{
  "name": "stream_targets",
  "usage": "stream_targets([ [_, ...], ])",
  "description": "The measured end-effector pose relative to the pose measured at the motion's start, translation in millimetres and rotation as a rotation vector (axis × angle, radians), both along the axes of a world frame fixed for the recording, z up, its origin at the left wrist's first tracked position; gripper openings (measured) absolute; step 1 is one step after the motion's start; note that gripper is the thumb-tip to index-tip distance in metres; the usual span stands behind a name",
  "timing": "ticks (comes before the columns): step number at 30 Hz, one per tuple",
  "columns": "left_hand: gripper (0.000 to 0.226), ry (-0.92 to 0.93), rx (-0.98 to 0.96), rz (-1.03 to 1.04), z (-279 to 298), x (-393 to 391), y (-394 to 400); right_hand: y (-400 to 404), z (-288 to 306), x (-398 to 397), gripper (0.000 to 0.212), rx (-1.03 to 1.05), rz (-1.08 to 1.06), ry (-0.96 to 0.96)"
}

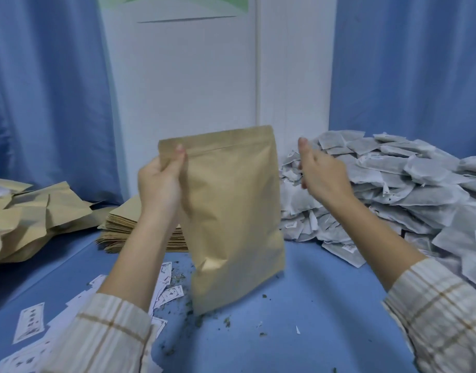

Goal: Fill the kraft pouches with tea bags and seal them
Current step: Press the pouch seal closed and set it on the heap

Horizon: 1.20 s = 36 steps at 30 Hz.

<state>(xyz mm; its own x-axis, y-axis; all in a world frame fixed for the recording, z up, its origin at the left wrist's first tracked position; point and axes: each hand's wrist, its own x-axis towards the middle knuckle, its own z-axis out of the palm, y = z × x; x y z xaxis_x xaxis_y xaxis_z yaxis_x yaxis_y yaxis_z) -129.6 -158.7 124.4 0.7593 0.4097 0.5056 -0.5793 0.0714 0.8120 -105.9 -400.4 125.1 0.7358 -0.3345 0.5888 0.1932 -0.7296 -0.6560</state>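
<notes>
The tall brown kraft paper pouch stood upright on the blue table, its top corner pinched by the left hand. The right hand hovered beside it, grip released, before the heaped grey tea bags. The flat pouch stack was partly hidden.

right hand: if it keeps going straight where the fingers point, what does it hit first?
Most likely the tea bag pile. The right hand is open, with nothing visible between it and the heap behind; depth is unclear. The kraft pouch sits off to its left.

Blue curtains flank white door; paper slips, green crumbs litter blue tablecloth.
</notes>
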Motion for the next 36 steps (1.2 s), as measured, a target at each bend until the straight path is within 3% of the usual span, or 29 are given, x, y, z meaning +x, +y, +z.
stream_targets([
  [4, 0.052, -0.112, 0.398, 0.201, 2, -14, -38, 27, 8, -21, 0.085, 0.618, 0.557, 0.447],
  [7, 0.038, -0.201, 0.624, 0.189, -11, -29, -68, 30, 10, -33, 0.093, 0.889, 0.795, 0.611],
  [9, 0.021, -0.265, 0.872, 0.223, -24, -37, -84, 24, 7, -35, 0.085, 0.986, 0.880, 0.631],
  [12, 0.023, -0.364, 1.158, 0.285, -44, -44, -104, 9, -9, -44, 0.041, 1.018, 0.835, 0.636],
  [15, 0.035, -0.292, 1.234, -0.005, -60, -47, -119, -12, -37, -54, 0.046, 1.180, 0.821, 0.546],
  [17, 0.041, -0.316, 1.166, -0.160, -75, -50, -122, -26, -59, -57, 0.050, 1.280, 0.880, 0.442],
  [18, 0.037, -0.378, 1.092, -0.123, -83, -53, -120, -32, -69, -58, 0.048, 1.330, 0.891, 0.381],
  [21, 0.019, -0.545, 0.769, 0.271, -113, -58, -112, -48, -90, -58, 0.033, 1.531, 0.848, 0.169],
  [23, 0.021, -0.431, 0.579, 0.451, -132, -62, -105, -54, -100, -61, 0.031, 1.622, 0.892, 0.062],
  [24, 0.028, -0.258, 0.516, 0.448, -139, -64, -102, -56, -103, -64, 0.031, 1.659, 0.927, 0.028],
  [26, 0.049, 0.261, 0.437, 0.230, -150, -65, -102, -60, -107, -68, 0.031, 1.701, 0.979, -0.016],
  [27, 0.055, 0.476, 0.306, 0.030, -152, -63, -102, -61, -109, -69, 0.030, 1.711, 0.988, -0.026],
  [29, 0.064, 0.685, -0.143, -0.489, -147, -60, -103, -61, -113, -71, 0.031, 1.716, 0.981, -0.020],
  [31, 0.080, 0.547, -0.504, -0.856, -144, -52, -103, -59, -117, -73, 0.029, 1.701, 0.964, 0.007],
  [32, 0.085, 0.451, -0.580, -0.947, -142, -48, -102, -57, -119, -74, 0.030, 1.687, 0.971, 0.009],
  [34, 0.089, 0.305, -0.589, -1.038, -139, -43, -99, -55, -125, -73, 0.045, 1.619, 0.966, 0.044],
  [36, 0.088, 0.237, -0.594, -1.055, -138, -36, -92, -54, -130, -71, 0.033, 1.510, 0.858, 0.150],
])
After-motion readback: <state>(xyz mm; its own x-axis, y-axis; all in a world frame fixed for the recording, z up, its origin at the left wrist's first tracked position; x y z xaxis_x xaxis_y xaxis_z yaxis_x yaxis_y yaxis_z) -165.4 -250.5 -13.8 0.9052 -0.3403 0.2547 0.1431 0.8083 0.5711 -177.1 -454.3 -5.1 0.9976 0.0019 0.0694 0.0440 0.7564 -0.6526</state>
